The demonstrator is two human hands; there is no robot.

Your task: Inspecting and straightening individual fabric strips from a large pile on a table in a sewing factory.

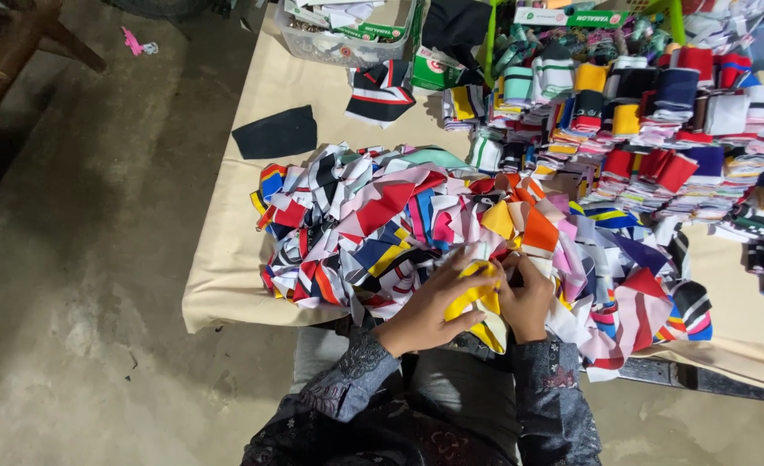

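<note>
Beige cloth covers the desk [244, 259], the largest surface in view, which serves as the work area above a grey concrete floor [80, 285]. The landmark is the loose heap of multicoloured fabric pieces [382, 224], spread across the near middle of the desk so that single pieces lie within reach of the seated person. Behind the heap and to its right stand stacks of folded pieces [658, 129], grouped in tidy rows by colour, apparently the sorted counterpart of the unsorted heap. Behind the heap and slightly to the left sits a clear plastic bin [339, 39] with packets in it, and just left of the heap's far edge lies a flat black fabric piece [276, 132], set apart from the rest. At the heap's near edge, both hands meet on a yellow-and-white fabric piece [478, 302]. The left hand [429, 312] lies over its left side with fingers curled onto the cloth, its grip closed on the piece; the right hand [528, 302] pinches the right side, its grip likewise closed on the same piece. Judging by the posture, the two hands hold the piece from opposite sides to keep it taut and lifted just clear of the pile. A small pink object [136, 41] lies on the floor, well to the left of the heap and beyond it.
</note>
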